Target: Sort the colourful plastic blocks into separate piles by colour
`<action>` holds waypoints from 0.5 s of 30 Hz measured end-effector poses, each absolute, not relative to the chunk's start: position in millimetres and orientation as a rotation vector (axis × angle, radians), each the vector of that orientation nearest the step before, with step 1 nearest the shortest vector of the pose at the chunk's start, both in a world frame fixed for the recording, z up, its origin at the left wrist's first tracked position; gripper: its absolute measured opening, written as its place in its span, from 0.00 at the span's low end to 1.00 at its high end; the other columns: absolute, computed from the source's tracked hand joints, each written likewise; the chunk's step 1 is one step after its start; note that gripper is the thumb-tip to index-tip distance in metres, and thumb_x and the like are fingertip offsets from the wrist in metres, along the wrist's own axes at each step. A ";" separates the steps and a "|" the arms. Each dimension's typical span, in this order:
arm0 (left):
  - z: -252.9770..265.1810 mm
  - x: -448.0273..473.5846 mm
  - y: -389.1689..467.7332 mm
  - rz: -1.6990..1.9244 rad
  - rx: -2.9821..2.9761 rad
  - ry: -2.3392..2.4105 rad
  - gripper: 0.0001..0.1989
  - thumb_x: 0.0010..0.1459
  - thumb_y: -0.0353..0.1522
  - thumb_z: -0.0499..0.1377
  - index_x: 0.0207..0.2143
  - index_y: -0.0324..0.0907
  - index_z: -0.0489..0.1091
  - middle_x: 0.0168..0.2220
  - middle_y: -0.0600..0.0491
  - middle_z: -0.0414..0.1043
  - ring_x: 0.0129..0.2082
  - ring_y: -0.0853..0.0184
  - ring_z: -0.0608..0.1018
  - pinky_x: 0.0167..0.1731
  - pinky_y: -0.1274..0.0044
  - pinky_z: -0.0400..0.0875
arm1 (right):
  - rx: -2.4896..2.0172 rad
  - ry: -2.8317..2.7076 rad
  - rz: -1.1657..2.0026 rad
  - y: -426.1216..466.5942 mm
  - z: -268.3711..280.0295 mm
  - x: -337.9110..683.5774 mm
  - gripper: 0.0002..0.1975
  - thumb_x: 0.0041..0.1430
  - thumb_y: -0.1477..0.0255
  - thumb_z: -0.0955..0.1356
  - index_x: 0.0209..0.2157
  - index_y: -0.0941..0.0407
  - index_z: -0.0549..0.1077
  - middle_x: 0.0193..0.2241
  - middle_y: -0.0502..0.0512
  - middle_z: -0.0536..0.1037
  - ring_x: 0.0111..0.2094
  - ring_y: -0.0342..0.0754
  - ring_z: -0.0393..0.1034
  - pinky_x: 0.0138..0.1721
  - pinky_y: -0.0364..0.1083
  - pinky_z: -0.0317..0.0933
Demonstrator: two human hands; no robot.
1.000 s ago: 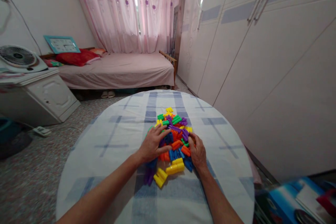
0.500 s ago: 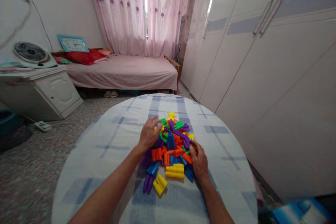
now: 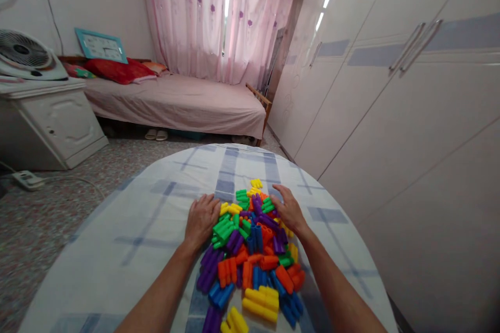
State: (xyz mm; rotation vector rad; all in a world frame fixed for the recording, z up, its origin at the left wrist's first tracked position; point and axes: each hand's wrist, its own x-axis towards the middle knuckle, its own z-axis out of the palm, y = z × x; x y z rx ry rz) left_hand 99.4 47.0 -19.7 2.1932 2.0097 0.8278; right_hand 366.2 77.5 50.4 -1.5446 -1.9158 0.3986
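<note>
A heap of plastic building blocks shaped like joined tubes lies on the round table. At its left edge, my left hand (image 3: 201,220) rests with fingers extended beside green blocks (image 3: 224,230) and small yellow blocks (image 3: 231,208). Across the heap, my right hand (image 3: 289,210) is open, thumb and fingers apart, over the upper right side near a green block (image 3: 267,205) and a long purple block (image 3: 269,222). I see nothing held in either hand. Closest to me are a yellow block (image 3: 261,303), blue blocks (image 3: 291,308) and an orange block (image 3: 227,272).
A blue-and-white checked cloth (image 3: 156,218) covers the table. Beyond stand a bed (image 3: 183,106) with a red pillow, a white cabinet (image 3: 72,125) carrying a fan (image 3: 27,54), and a tall wardrobe (image 3: 422,156) along the right.
My left hand has moved outward to the heap's left edge, uncovering green blocks. My right hand has shifted from the lower right side to the far right side. The view has tilted and come closer.
</note>
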 end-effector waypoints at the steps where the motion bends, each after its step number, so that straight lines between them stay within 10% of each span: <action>1: -19.9 99.7 47.2 0.793 2.207 2.039 0.19 0.64 0.36 0.44 0.45 0.44 0.72 0.54 0.46 0.68 0.57 0.55 0.65 0.56 0.58 0.55 | -1.616 -2.006 0.413 96.0 49.2 356.8 0.25 0.59 0.62 0.60 0.55 0.58 0.66 0.57 0.62 0.65 0.59 0.52 0.57 0.58 0.53 0.51; 15: -18.5 96.8 47.1 0.778 2.308 1.912 0.20 0.63 0.34 0.44 0.53 0.43 0.67 0.55 0.47 0.68 0.58 0.53 0.64 0.54 0.57 0.58 | -1.337 -2.668 0.670 126.8 54.7 289.0 0.18 0.59 0.58 0.63 0.43 0.53 0.77 0.45 0.56 0.75 0.45 0.50 0.69 0.48 0.47 0.59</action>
